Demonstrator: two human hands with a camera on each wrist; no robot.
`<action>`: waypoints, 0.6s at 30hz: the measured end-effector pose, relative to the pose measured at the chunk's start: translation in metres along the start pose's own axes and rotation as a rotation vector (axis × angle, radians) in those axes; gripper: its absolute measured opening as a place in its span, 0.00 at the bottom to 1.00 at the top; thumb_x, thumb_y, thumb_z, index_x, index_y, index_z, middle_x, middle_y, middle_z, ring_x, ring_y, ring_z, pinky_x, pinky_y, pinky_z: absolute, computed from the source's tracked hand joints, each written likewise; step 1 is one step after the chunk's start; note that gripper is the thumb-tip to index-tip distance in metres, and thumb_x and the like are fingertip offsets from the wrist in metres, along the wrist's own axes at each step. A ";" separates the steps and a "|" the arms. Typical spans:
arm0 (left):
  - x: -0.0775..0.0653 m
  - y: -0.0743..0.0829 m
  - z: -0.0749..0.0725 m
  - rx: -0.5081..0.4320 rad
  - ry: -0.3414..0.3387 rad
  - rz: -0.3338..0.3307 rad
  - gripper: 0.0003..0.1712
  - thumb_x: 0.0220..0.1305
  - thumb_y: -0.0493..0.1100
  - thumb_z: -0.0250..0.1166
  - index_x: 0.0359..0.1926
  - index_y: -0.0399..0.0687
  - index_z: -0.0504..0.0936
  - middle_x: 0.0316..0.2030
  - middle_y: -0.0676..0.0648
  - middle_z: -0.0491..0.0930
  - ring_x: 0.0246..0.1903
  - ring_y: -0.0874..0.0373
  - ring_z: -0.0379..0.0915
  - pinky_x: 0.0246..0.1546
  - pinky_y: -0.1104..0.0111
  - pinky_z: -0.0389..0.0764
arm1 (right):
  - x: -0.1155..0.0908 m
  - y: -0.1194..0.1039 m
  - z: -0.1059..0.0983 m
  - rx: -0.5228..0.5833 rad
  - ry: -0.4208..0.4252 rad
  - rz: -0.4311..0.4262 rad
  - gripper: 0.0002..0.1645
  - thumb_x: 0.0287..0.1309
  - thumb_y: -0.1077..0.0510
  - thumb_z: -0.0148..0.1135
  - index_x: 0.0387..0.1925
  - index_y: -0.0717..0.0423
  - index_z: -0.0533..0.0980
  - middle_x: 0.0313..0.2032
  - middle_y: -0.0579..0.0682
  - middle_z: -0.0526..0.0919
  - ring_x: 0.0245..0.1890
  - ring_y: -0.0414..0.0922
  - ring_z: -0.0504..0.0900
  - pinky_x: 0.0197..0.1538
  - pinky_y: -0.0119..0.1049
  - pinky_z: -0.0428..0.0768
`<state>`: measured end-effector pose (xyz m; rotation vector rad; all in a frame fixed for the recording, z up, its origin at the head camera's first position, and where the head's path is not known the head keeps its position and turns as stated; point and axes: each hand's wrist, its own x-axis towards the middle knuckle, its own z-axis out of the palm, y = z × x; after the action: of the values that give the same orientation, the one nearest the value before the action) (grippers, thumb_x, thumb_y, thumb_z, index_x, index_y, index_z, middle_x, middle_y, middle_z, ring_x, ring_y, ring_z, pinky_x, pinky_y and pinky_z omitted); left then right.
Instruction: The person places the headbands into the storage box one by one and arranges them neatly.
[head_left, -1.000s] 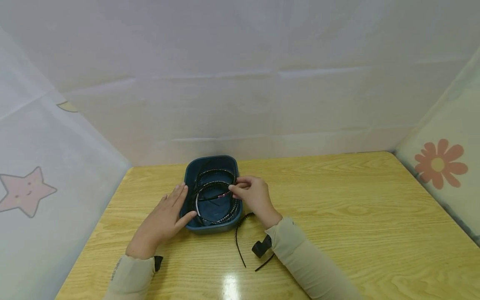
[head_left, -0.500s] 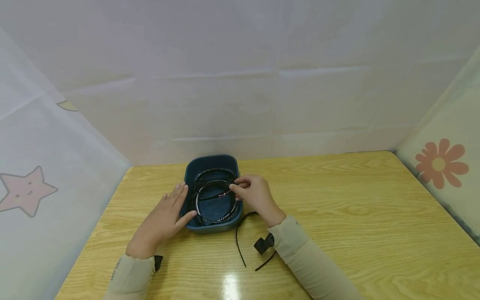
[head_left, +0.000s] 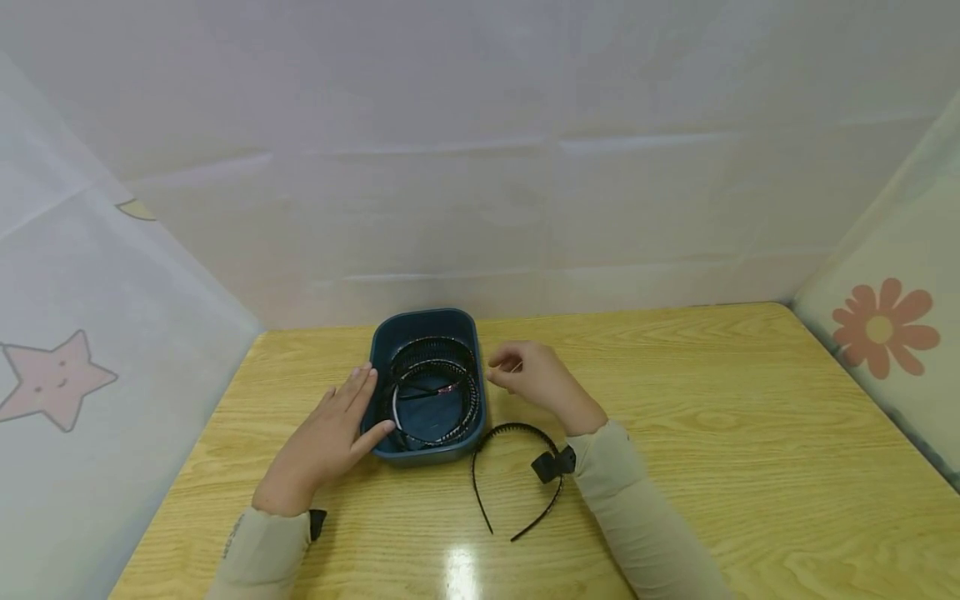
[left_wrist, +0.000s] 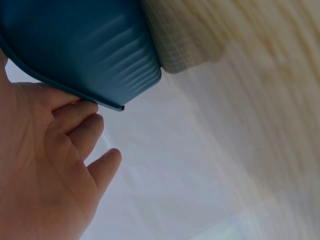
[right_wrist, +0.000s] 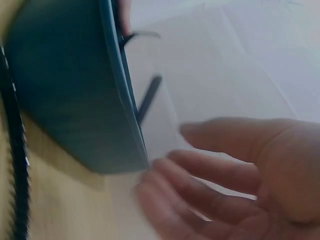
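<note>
A dark blue bin [head_left: 427,457] holds several black toothed headbands [head_left: 431,340], lying over one another; one has a pale stretch and another a pinkish patch. Along the bin's left rim rests my left hand [head_left: 326,442], fingers straight; the left wrist view has its fingertips right at the rim. My right hand [head_left: 543,383] hovers just right of the bin, fingers loosely bent and holding nothing. The right wrist view shows thumb and fingers [right_wrist: 200,175] apart beside the bin's wall, with dark headband tips [right_wrist: 150,97] poking above the rim. Another black headband [head_left: 517,426] lies on the table below my right hand.
The wood-grain table [head_left: 712,433] stretches away to the right of the bin. A pale sheet [head_left: 525,217] hangs behind it, close to the bin's far end, with printed side sheets at left and right. A black band with a small block [head_left: 552,464] is worn at my right wrist.
My right hand has let go of the headband in the bin and moved right, off the rim. More of the headband on the table shows. My left hand has stayed in place.
</note>
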<state>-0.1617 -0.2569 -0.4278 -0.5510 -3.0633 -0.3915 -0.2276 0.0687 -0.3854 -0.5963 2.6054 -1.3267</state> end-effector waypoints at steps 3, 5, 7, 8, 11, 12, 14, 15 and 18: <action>0.000 0.000 0.000 0.002 0.000 0.001 0.50 0.76 0.66 0.50 0.80 0.35 0.47 0.80 0.37 0.44 0.78 0.39 0.40 0.75 0.40 0.47 | 0.000 0.007 -0.007 -0.090 -0.065 0.007 0.14 0.64 0.59 0.69 0.48 0.63 0.83 0.37 0.51 0.84 0.38 0.45 0.81 0.41 0.40 0.83; 0.000 0.000 0.000 0.001 0.000 0.000 0.50 0.76 0.65 0.50 0.80 0.35 0.47 0.80 0.37 0.44 0.78 0.39 0.39 0.75 0.40 0.46 | 0.000 0.011 -0.010 -0.131 -0.114 0.021 0.15 0.63 0.60 0.69 0.49 0.65 0.82 0.37 0.51 0.84 0.38 0.46 0.81 0.43 0.41 0.82; 0.000 0.000 0.000 0.002 0.000 0.000 0.49 0.76 0.65 0.50 0.80 0.35 0.47 0.80 0.36 0.44 0.78 0.39 0.40 0.75 0.40 0.47 | 0.000 0.014 -0.013 -0.168 -0.159 0.048 0.16 0.62 0.60 0.71 0.49 0.65 0.82 0.36 0.51 0.83 0.37 0.45 0.81 0.43 0.41 0.83; 0.000 0.001 0.000 0.001 0.000 -0.001 0.49 0.76 0.65 0.50 0.80 0.35 0.47 0.79 0.36 0.44 0.78 0.39 0.39 0.75 0.40 0.47 | -0.001 0.016 -0.013 -0.181 -0.181 0.060 0.16 0.61 0.61 0.71 0.49 0.65 0.82 0.36 0.51 0.83 0.36 0.45 0.81 0.43 0.42 0.83; 0.000 0.001 0.000 0.000 0.000 -0.002 0.49 0.76 0.65 0.50 0.80 0.35 0.47 0.79 0.36 0.44 0.78 0.39 0.40 0.75 0.40 0.47 | -0.002 0.019 -0.015 -0.203 -0.237 0.109 0.15 0.61 0.61 0.71 0.48 0.64 0.83 0.36 0.50 0.84 0.34 0.44 0.82 0.42 0.41 0.83; 0.000 0.001 -0.001 0.000 0.001 -0.002 0.49 0.76 0.65 0.50 0.80 0.35 0.47 0.79 0.36 0.44 0.78 0.39 0.40 0.75 0.40 0.47 | -0.002 0.020 -0.015 -0.205 -0.255 0.124 0.15 0.61 0.62 0.71 0.48 0.63 0.83 0.36 0.49 0.84 0.34 0.44 0.82 0.41 0.41 0.83; 0.000 0.001 -0.001 -0.001 0.001 -0.002 0.49 0.76 0.65 0.50 0.80 0.35 0.47 0.79 0.36 0.44 0.78 0.39 0.40 0.75 0.40 0.47 | -0.003 0.021 -0.014 -0.202 -0.284 0.145 0.13 0.60 0.63 0.71 0.46 0.63 0.84 0.34 0.50 0.85 0.31 0.44 0.82 0.39 0.40 0.83; -0.001 0.001 -0.001 -0.001 0.002 -0.002 0.49 0.76 0.65 0.50 0.80 0.35 0.47 0.79 0.36 0.44 0.78 0.39 0.40 0.75 0.40 0.47 | -0.003 0.022 -0.014 -0.202 -0.298 0.155 0.12 0.60 0.64 0.70 0.45 0.63 0.84 0.34 0.49 0.85 0.30 0.44 0.81 0.37 0.39 0.83; 0.000 0.001 -0.001 -0.001 0.002 -0.003 0.49 0.76 0.65 0.50 0.80 0.35 0.47 0.79 0.37 0.44 0.78 0.40 0.40 0.75 0.40 0.47 | -0.004 0.024 -0.013 -0.204 -0.338 0.181 0.08 0.58 0.67 0.70 0.41 0.62 0.85 0.32 0.49 0.84 0.26 0.44 0.80 0.33 0.36 0.82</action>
<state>-0.1609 -0.2560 -0.4269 -0.5463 -3.0622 -0.3932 -0.2341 0.0922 -0.3970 -0.5428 2.4588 -0.8320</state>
